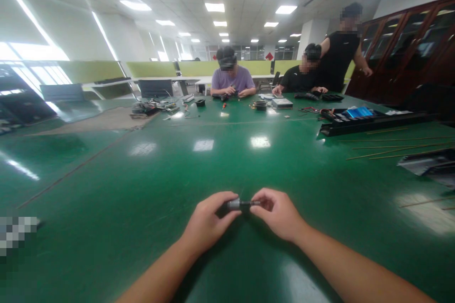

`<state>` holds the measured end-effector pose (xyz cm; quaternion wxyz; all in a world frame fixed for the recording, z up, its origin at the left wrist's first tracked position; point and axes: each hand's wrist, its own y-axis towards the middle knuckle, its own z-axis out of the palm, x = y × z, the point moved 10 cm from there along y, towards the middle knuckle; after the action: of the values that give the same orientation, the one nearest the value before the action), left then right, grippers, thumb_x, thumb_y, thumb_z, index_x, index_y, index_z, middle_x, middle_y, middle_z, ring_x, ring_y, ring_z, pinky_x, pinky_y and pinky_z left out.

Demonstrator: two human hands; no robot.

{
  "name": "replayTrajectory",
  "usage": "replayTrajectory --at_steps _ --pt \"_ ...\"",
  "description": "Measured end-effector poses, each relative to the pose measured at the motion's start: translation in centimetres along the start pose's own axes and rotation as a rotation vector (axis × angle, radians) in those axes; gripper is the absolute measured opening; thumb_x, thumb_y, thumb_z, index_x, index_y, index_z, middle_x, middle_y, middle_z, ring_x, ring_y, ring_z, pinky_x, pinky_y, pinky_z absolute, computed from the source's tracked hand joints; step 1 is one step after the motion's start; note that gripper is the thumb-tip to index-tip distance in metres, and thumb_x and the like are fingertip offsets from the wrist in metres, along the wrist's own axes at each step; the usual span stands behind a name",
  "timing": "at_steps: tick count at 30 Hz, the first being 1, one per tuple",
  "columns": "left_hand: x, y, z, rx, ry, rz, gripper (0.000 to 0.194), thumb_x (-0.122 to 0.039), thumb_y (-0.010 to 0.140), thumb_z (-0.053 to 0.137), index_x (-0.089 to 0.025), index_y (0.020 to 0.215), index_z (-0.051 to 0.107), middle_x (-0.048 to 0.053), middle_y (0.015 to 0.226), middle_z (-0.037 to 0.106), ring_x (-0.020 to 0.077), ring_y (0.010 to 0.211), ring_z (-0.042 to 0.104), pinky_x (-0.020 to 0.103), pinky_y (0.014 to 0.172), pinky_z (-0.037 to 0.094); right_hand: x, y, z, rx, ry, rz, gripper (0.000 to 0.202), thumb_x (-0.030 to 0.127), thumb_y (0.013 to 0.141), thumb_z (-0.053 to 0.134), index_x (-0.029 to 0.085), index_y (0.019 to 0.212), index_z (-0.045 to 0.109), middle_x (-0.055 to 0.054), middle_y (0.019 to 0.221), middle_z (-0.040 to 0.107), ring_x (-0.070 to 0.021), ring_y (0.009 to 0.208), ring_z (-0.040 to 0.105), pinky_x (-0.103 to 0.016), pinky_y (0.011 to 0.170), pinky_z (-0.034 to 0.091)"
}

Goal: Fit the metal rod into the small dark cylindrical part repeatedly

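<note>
Between my two hands, just over the green tabletop (199, 175), is a small grey metal cylinder (233, 204) with a thin dark shaft (246, 203) sticking out to the right. My left hand (206, 220) is closed around the cylinder, thumb below and fingers above, hiding its left end. Thumb and fingers of my right hand (279, 213) pinch the far end of the shaft. The piece lies about level. Its exact kind is too small to make out.
Across the table sit two people (232, 78), and a third person (343, 52) stands at the right. Electronic parts (152, 106) lie at the back left. A long black rail (355, 125), thin rods (398, 146) and metal pieces (426, 163) lie on the right.
</note>
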<state>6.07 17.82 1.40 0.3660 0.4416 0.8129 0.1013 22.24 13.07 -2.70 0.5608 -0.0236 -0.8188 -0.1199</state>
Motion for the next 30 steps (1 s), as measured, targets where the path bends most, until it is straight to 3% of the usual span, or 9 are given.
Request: replayTrajectory --at_steps 30 --pt "-0.20 0.15 -0.73 -0.026 0.012 0.007 0.027 -0.029 0.084 0.069 -0.022 0.110 0.067 0.006 0.107 0.073 0.0215 0.099 0.069 0.036 0.093 0.057 -0.11 0.00 -0.46 -0.041 -0.001 -0.014 0.009 0.024 0.078 0.067 0.017 0.085 0.069 -0.001 0.075 0.068 -0.0139 0.062 0.057 -0.024 0.059 0.044"
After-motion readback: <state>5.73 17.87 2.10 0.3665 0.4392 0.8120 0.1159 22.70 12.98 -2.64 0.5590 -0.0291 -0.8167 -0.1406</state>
